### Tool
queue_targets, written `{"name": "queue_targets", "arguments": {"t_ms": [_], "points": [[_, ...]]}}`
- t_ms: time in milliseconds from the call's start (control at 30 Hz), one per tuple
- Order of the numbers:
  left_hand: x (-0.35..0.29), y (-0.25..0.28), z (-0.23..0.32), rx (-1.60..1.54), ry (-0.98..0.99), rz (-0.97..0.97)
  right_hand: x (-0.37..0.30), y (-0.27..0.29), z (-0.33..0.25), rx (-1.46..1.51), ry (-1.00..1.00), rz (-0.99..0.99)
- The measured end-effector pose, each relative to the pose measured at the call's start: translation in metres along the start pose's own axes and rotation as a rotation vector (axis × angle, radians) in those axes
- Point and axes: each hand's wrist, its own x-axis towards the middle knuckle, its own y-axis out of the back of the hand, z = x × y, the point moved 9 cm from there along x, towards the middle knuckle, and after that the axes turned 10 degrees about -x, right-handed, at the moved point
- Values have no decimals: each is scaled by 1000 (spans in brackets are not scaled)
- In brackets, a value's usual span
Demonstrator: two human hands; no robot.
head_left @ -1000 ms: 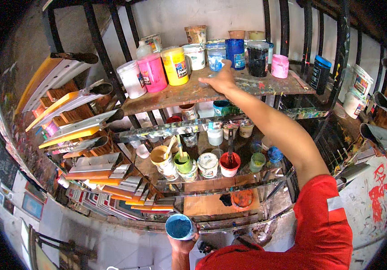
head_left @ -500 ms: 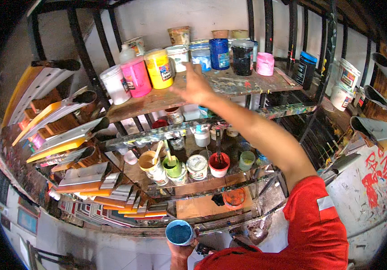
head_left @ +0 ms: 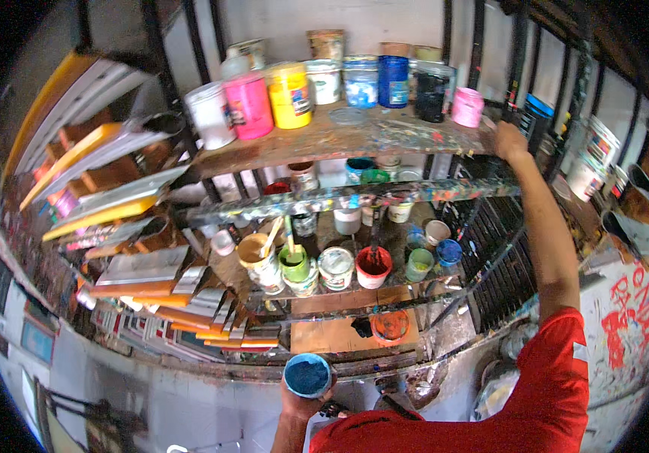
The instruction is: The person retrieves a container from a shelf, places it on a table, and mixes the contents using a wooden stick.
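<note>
Left hand [head_left: 296,402] is grasping a blue cup [head_left: 308,375], safely secured; right hand [head_left: 512,142] (grip unclear) is sitting near an untouched pink jar [head_left: 468,108].

Right hand [head_left: 511,142] blurred, its grip unclear; blue cup [head_left: 305,360] partly hides left hand [head_left: 299,403].

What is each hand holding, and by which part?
The left hand holds the blue cup by its outer side. Whether the right hand holds anything cannot be told.

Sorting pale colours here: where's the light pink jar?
In the head view, the light pink jar stands near the upper shelf's right end, just right of the black jar, left of the right hand.
</note>
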Motion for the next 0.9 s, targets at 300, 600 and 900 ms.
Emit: {"name": "queue_targets", "arguments": {"t_ms": [300, 600, 900], "points": [[-22, 6, 2, -376, 103, 68, 27, -35, 24, -100, -54, -78], [-22, 19, -7, -508, 122, 168, -108, 22, 85, 564, -8, 228], [-12, 39, -19, -568, 197, 122, -441, -26, -154, 1674, 0, -305]]}}
